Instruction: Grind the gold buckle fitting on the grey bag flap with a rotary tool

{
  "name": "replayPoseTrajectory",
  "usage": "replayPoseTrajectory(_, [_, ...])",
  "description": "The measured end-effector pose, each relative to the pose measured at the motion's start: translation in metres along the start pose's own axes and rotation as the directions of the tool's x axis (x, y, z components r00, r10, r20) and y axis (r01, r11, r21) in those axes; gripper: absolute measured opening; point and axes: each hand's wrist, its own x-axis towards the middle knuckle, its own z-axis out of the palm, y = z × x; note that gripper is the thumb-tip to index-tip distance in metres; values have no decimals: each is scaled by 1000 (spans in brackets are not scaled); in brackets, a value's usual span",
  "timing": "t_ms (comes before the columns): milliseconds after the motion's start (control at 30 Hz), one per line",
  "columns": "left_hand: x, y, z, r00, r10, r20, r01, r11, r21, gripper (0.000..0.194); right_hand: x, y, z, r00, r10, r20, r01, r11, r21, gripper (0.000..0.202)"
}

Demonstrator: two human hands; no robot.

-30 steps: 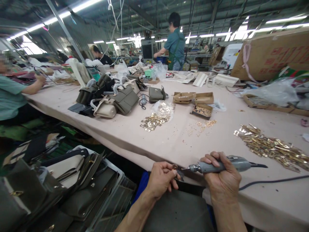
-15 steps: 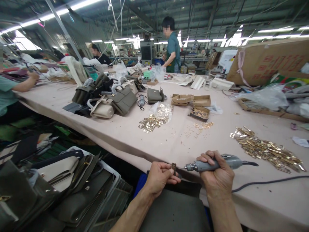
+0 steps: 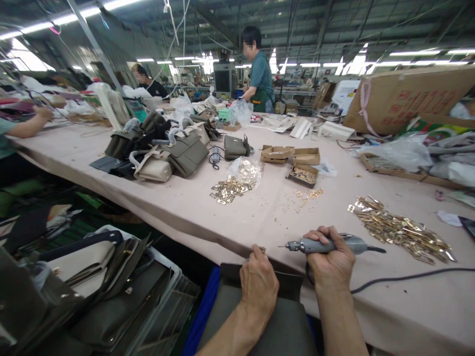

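Observation:
My right hand [image 3: 332,259] is wrapped round a grey electric screwdriver [image 3: 315,244], its thin bit pointing left over the table edge. My left hand [image 3: 260,279], turned back-up, pinches a small gold metal fitting [image 3: 262,249] at its fingertips; most of the fitting is hidden. The bit and the fitting are apart. Beneath my left hand lies a dark olive bag [image 3: 278,321] across my lap, its flap edge raised near the table.
Gold metal fittings [image 3: 403,230] lie heaped at right, with more plates [image 3: 230,190] left of centre. Small screws [image 3: 309,195] are scattered before an open box [image 3: 303,175]. Finished handbags [image 3: 187,153] stand at left; a crate [image 3: 178,272] of bags sits below. Co-workers [image 3: 261,74] are beyond.
My left hand has rotated back-up, and the fitting in it has tipped out of clear view, slightly away from the screwdriver bit. My right hand still holds the screwdriver.

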Motion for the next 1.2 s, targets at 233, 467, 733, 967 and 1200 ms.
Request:
replayPoseTrajectory(233, [14, 0, 2, 995, -93, 42, 98, 987, -131, 24, 15, -8, -9, 999, -19, -42, 19, 1000, 3, 28])
replayPoseTrajectory(467, [17, -10, -12, 985, -167, -49, 149, 953, -262, 13, 23, -15, -15, 998, -23, -53, 27, 997, 72, 22])
replayPoseTrajectory(733, [24, 12, -27, 995, -91, 51, 82, 984, 158, 29, 24, -16, -23, 1000, -18, -5, 19, 994, 109, 23])
replayPoseTrajectory(967, [29, 13, -34, 987, -128, 95, 112, 981, 159, 24, 25, -18, -25, 1000, -9, 12, 7, 991, 133, 21])
replayPoseTrajectory(1200, [42, -12, -32, 973, -149, 175, 194, 941, -276, 5, 22, -20, -25, 997, -6, 73, -3, 993, 115, 23])
